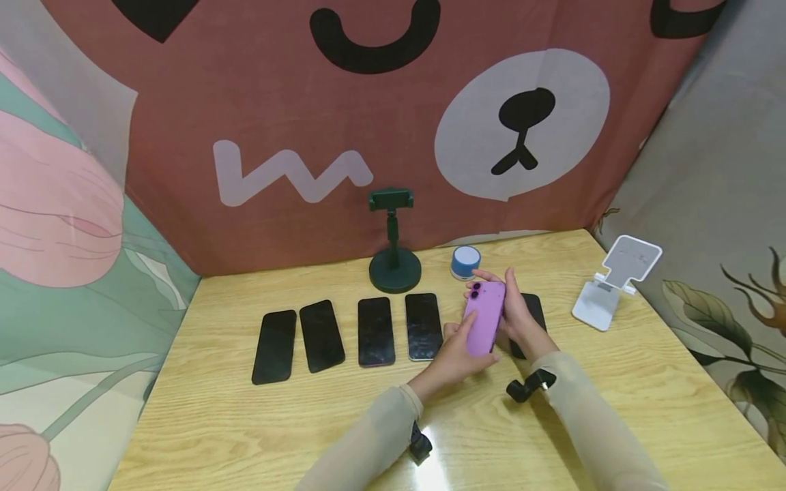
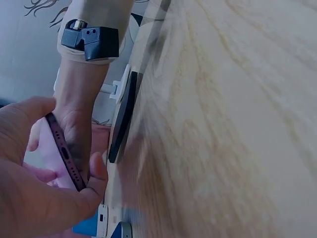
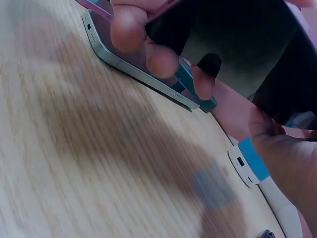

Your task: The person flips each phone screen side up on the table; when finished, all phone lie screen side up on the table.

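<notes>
Above the table both hands hold a purple smartphone (image 1: 486, 314), its camera side facing up. The left hand (image 1: 456, 354) grips its lower left part, with the thumb across the back. The right hand (image 1: 517, 319) holds the right side and upper part, some fingers hidden behind the phone. In the left wrist view the phone's bottom edge (image 2: 64, 152) shows its charging port. The right wrist view shows its dark screen (image 3: 237, 44) from below, with fingertips (image 3: 162, 60) against it. A dark phone (image 1: 534, 312) lies beneath the right forearm, partly covered.
Several dark phones (image 1: 376, 332) lie in a row to the left. Behind them stands a green phone stand (image 1: 395, 269), beside a small blue and white cylinder (image 1: 466, 262). At the right is a white folding stand (image 1: 597, 305). A patterned curtain (image 1: 295, 102) borders the table's back.
</notes>
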`<state>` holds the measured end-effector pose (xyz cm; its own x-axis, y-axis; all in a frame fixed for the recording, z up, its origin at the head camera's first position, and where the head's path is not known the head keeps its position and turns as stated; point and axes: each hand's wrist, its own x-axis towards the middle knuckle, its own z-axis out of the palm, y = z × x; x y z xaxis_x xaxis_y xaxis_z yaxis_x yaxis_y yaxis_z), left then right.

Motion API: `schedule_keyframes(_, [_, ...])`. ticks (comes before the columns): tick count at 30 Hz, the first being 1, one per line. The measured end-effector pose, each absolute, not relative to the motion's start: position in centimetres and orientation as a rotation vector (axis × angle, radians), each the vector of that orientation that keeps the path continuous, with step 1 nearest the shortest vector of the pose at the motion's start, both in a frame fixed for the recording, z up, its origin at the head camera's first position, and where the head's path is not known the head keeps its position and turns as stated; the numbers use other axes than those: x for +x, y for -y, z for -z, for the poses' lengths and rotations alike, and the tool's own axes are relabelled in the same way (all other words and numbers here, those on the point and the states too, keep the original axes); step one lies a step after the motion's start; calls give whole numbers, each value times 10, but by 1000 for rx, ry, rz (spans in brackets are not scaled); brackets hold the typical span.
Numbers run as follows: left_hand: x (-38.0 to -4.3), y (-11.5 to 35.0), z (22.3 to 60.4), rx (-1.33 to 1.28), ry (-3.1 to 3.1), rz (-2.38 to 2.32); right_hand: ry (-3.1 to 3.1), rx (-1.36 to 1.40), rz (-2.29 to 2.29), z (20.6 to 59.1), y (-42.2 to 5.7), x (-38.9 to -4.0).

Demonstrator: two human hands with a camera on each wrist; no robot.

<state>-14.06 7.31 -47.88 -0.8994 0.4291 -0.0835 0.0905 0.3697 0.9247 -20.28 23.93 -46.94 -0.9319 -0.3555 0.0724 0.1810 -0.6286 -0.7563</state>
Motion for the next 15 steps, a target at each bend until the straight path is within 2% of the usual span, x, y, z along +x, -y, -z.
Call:
schedule_keyframes(6, [-140,-71,480,528,-2288,-1591,-1110,-378,2578,477,-244,-206])
schedule_keyframes(15, [-146,-69,477,496,-1935,-1909,-1256,-243,2548,485,-253,-207])
